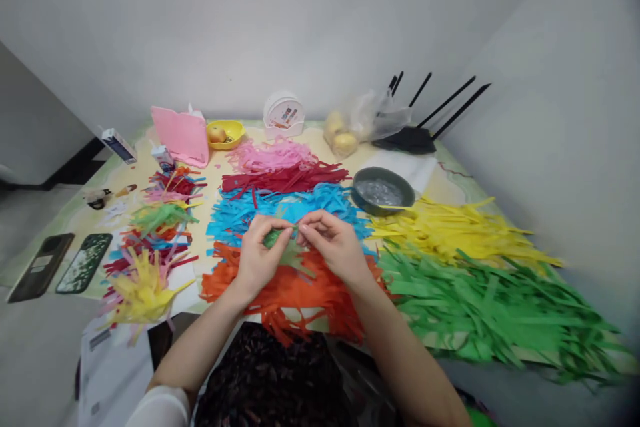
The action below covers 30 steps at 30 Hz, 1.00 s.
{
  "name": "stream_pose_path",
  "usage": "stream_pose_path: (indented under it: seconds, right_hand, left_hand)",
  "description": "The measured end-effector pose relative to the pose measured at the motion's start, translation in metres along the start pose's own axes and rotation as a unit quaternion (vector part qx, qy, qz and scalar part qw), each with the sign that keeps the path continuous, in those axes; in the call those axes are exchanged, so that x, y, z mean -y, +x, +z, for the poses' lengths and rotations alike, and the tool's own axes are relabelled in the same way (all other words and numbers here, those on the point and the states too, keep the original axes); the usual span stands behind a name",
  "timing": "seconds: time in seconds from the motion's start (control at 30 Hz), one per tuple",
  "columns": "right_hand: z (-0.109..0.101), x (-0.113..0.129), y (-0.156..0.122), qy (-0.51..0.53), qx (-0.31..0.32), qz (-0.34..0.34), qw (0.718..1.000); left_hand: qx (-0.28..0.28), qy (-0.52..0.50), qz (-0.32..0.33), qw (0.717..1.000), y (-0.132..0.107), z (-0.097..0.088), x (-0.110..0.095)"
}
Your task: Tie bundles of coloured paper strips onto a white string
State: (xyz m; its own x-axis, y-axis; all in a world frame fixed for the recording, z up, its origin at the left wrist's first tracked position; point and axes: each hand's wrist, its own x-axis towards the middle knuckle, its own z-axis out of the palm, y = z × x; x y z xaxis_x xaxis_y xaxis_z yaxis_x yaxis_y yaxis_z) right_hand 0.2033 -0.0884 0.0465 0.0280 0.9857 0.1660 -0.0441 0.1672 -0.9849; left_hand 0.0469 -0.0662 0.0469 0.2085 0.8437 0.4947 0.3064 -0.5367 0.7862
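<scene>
My left hand (261, 252) pinches a small piece of green fringed paper (291, 255) between thumb and fingertips. Close beside it, my right hand (336, 248) is closed in a pinch at the top of the same piece; whatever its fingertips grip is too small to make out. Both hands hover over blue paper strips (225, 217) and orange paper strips (300, 283). Behind these lie dark red strips (285, 180) and pink strips (270, 155). Yellow strips (450, 230) and green strips (490, 300) spread to the right.
A dark bowl (383, 190) with shiny clear contents stands behind my right hand. Multicoloured paper tassels (145, 287) pile up on the left, near two phones (84, 263). A pink tablet case (181, 137), yellow bowl (233, 133) and bagged fruit (343, 137) line the back.
</scene>
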Motion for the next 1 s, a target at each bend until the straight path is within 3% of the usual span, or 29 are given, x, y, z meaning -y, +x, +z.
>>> stream_pose_path:
  seconds: [0.2,0.4,0.57,0.67,0.83,1.0]
  right_hand:
    - [0.009,-0.006,-0.009,-0.081,-0.05,-0.032,0.995]
    - [0.005,-0.007,-0.009,0.024,0.009,0.011,1.0]
    - [0.008,-0.012,-0.012,0.014,-0.003,0.021,1.0]
    - [0.01,-0.013,-0.014,-0.008,-0.024,0.02,0.999]
    - [0.01,-0.012,-0.013,0.034,-0.009,0.047,0.998]
    - [0.012,-0.014,-0.012,0.074,0.007,0.074,0.995]
  left_hand:
    - [-0.01,0.098,0.072,0.993,-0.007,-0.003,-0.001]
    - [0.056,-0.008,-0.007,0.998,-0.006,-0.01,0.0]
    - [0.064,0.021,0.012,0.998,-0.01,-0.007,0.004]
    - [0.053,0.023,-0.004,0.998,-0.013,-0.004,0.006]
    - [0.013,-0.119,-0.1,0.988,-0.016,0.002,0.009]
    - [-0.016,-0.169,-0.114,0.979,-0.018,0.006,0.012]
